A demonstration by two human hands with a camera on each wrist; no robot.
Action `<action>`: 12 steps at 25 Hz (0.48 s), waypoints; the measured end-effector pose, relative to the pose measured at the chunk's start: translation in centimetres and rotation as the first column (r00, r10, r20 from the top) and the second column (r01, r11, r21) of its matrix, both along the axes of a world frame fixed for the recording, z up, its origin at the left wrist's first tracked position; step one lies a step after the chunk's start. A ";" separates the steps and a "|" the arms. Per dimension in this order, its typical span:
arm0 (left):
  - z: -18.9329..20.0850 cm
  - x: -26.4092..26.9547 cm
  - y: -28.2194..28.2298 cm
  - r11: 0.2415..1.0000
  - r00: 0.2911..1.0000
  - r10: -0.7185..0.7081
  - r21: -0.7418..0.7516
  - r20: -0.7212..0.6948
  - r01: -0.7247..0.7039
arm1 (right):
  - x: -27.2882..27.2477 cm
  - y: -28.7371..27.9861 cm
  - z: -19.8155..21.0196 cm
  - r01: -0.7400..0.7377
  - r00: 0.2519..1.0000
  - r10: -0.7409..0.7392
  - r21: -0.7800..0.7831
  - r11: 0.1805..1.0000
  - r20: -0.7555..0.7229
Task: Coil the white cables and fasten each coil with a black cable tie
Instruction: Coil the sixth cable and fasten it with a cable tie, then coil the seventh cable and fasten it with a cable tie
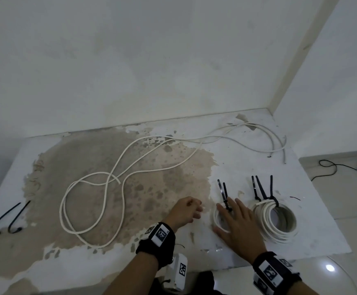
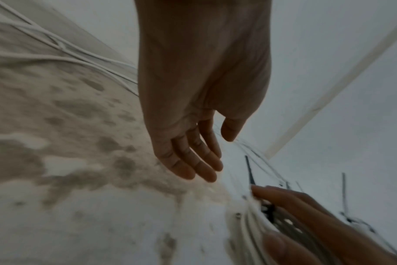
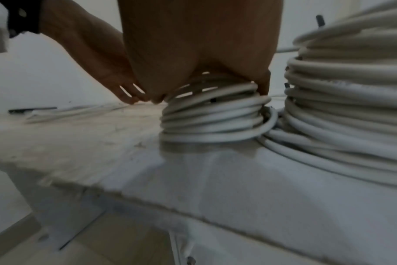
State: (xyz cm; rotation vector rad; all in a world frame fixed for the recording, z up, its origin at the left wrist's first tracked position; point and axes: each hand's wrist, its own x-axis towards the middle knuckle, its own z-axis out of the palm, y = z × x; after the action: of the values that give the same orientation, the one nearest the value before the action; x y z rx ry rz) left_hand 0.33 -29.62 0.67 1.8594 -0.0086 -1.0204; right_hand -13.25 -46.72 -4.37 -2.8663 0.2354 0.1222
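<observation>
Right hand (image 1: 240, 227): flat, fingers spread atop small tied coil (image 3: 212, 116). Left hand (image 1: 185, 211): empty, apparently relaxed, over counter (image 1: 118, 258). Loose cable (image 1: 101, 186) uncoiled.

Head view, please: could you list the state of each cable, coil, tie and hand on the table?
small coil: wound, tied, lying flat under the right hand.
large coil: wound, tied, flat on the table.
loose white cables: uncoiled, sprawled across the table.
spare black cable ties: unused, at the table's left edge.
right hand: flat, pressing on the small coil.
left hand: relaxed, holding nothing.

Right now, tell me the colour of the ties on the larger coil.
Black cable ties, clearest in the head view.
</observation>
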 end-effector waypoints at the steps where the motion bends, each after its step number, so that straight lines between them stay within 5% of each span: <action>1: -0.4 0.4 1.3 0.999 0.998 0.051 -0.012 0.039 -0.050 | -0.1 0.1 -0.1 -0.010 1.000 0.009 -0.026 1.000 -0.030; 6: -2.1 1.7 10.3 0.945 0.890 0.250 0.102 0.381 -0.309 | -0.1 0.2 0.4 -0.002 0.997 -0.003 -0.074 0.997 -0.079; 12: -2.3 10.0 22.2 0.741 0.694 0.236 0.337 0.680 -0.581 | 0.1 0.4 1.6 0.025 0.998 -0.032 -0.119 0.993 -0.062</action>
State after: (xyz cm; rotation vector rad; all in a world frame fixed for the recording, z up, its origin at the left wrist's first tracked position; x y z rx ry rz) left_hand 10.28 -7.42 -1.65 2.4737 0.3597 -0.0412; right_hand -13.12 -46.33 -2.79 -2.9779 0.3057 0.2017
